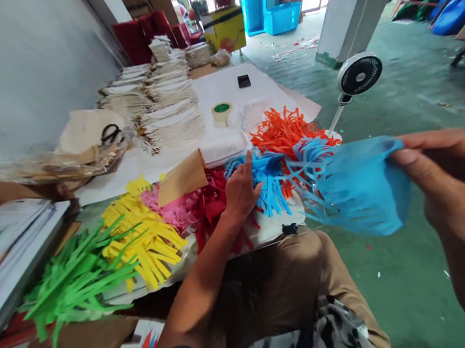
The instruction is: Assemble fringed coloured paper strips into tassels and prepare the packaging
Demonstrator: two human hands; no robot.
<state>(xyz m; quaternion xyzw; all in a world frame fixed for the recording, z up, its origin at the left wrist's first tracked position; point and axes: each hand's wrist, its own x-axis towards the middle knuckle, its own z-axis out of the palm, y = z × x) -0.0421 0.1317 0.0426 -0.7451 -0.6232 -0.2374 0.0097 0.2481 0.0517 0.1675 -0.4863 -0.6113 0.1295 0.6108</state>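
My right hand pinches a sheet of blue fringed paper between thumb and fingers, holding it up at the right, above the green floor. My left hand lies with fingers spread on a pile of blue paper fringe, next to red fringe. It does not visibly grip anything. Along the table edge lie heaps of yellow fringe, green fringe, pink fringe and orange fringe. A brown kraft paper bag rests on the pink and red heaps.
Stacks of cream fringed bundles fill the table's far part, with black-handled scissors, a tape roll and a phone. A small fan stands right of the table. Printed booklets lie at the left, beside a wall.
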